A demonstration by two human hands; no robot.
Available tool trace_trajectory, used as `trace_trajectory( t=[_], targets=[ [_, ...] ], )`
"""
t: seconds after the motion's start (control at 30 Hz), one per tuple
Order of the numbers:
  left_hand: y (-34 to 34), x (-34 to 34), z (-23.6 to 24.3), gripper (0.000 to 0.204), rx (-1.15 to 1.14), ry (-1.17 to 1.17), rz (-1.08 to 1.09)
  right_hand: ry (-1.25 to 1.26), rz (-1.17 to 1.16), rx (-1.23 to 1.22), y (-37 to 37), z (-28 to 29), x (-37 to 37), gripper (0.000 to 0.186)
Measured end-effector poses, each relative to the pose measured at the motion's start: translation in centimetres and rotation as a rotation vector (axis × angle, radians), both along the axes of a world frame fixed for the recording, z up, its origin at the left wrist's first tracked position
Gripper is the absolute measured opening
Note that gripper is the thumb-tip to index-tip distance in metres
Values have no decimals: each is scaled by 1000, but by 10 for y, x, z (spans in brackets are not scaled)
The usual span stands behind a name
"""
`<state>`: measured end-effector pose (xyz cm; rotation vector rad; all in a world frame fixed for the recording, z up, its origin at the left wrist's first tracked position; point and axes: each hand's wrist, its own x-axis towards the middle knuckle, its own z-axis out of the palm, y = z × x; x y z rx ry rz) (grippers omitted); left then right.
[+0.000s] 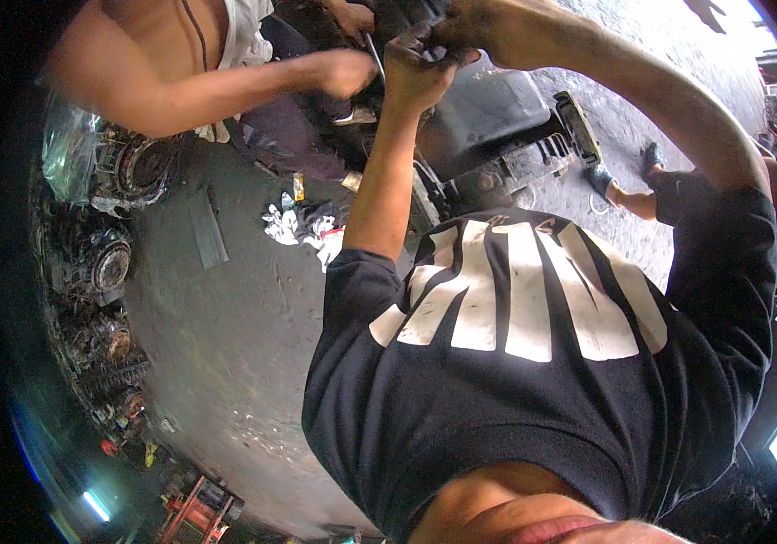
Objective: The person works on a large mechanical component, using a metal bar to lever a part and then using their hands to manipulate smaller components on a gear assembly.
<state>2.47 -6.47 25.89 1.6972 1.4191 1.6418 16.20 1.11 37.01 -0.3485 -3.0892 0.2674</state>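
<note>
While a large dark machine assembly (488,109) is seen at the upper centre, beyond the wearer's torso, the left hand (417,74) and right hand (483,32) are held together at its left side; whether anything is gripped between them cannot be told. Near the left hand, a co-worker's blurred hand (348,74) is positioned beside a thin metal rod (374,53).

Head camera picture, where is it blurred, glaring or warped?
Head view: the co-worker's lower hand looks motion-blurred, the wearer's left hand somewhat sharper; head view: the floor at upper right is nearly washed out; head view: shapes bend toward the rim, and the corners mostly go dark.
</note>
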Motion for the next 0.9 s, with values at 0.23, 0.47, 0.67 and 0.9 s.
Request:
trace_trajectory(
  t=[0.23, 0.47, 0.67, 0.9],
  targets=[
    [-1, -21, -5, 15, 144, 259, -147, 218, 204, 85, -11, 3, -7, 15],
    [-3, -8, 0, 12, 34, 161, -28, 139, 108, 52, 0, 2, -1, 19],
    [-16, -18, 14, 14, 2, -33, -86, 383, 401, 27, 2, 3, -3, 30],
    [-6, 2, 7, 20, 93, 55, 128, 241, 178, 76, -3, -2, 0, 33]
  ],
)
